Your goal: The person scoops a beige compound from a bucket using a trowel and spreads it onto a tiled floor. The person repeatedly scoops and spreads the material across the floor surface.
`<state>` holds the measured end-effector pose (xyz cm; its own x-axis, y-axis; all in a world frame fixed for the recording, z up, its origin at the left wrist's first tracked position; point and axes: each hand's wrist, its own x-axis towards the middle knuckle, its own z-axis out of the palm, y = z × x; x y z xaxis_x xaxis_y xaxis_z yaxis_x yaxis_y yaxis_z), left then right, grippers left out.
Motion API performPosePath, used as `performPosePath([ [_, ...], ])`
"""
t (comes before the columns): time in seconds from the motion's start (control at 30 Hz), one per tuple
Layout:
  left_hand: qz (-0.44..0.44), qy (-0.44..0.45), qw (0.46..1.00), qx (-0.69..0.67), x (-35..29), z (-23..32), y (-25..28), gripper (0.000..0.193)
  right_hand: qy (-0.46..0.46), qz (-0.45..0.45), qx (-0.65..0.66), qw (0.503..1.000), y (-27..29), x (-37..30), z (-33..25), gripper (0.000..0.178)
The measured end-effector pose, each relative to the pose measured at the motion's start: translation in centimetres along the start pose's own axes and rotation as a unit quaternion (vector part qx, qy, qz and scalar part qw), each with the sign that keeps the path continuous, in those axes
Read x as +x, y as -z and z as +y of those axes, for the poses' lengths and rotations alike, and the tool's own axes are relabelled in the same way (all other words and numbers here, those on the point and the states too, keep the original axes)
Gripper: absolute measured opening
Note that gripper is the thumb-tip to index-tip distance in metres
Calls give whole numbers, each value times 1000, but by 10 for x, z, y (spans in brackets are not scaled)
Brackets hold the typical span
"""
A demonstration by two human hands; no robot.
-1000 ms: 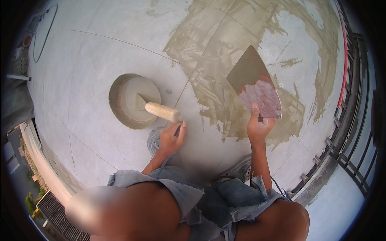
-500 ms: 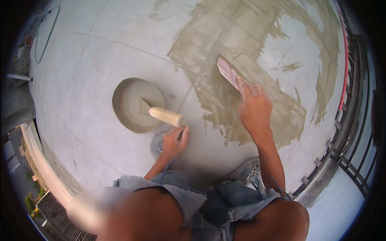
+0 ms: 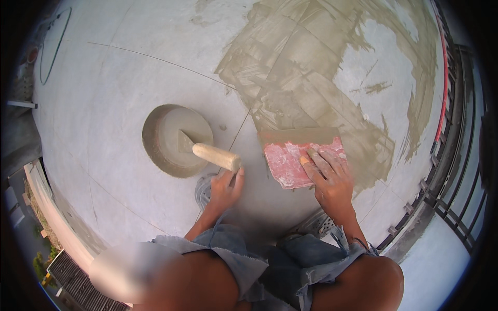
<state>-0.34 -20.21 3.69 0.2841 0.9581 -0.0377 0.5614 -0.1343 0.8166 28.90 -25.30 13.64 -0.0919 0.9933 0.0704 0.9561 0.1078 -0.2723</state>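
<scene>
My right hand (image 3: 334, 181) holds a flat rectangular spreader blade (image 3: 290, 160), pinkish red and smeared white. Its fingers lie spread over the top face, and the thumb is hidden. The blade's far edge, coated in grey-green paste, meets the patch of wet coating (image 3: 306, 78) on the floor. To the left stands a round bucket (image 3: 150, 140) of thin grey mix. A trowel (image 3: 215, 156) leans in it, blade inside and wooden handle over the rim. My left hand (image 3: 223, 192) is closed right by the handle's end; whether its fingers grip the handle is unclear.
The pale concrete floor (image 3: 119, 98) has thin joint lines. A railing (image 3: 446, 192) and a red hose (image 3: 444, 98) run along the right side. My shoe (image 3: 203, 192) sits beside the bucket. A low wall edge (image 3: 62, 207) curves along the left.
My right hand has drawn the spreader blade back toward me and turned it from edge-on to nearly flat, showing its broad face. My left hand stays by the trowel handle.
</scene>
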Motion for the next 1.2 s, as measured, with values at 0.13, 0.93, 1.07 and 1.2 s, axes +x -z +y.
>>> performPosePath([
  [0.13, 2, -14, 1000, -5, -2, -8, -5, 15, 15, 2, -16, 1000, -32, -26, 1, 49],
  [0.93, -1, -16, 1000, 14, -4, -16, -7, 17, 0, 70, -30, 997, -47, 66, -27, 57],
  [1.07, -14, -6, 1000, 16, -5, -16, -6, 17, 18, 109, -68, 992, -65, 94, -21, 60],
  [1.2, -26, 26, 999, 33, -6, -17, 0, 17, -10, 124, -115, 986, -72, 148, 3, 59],
])
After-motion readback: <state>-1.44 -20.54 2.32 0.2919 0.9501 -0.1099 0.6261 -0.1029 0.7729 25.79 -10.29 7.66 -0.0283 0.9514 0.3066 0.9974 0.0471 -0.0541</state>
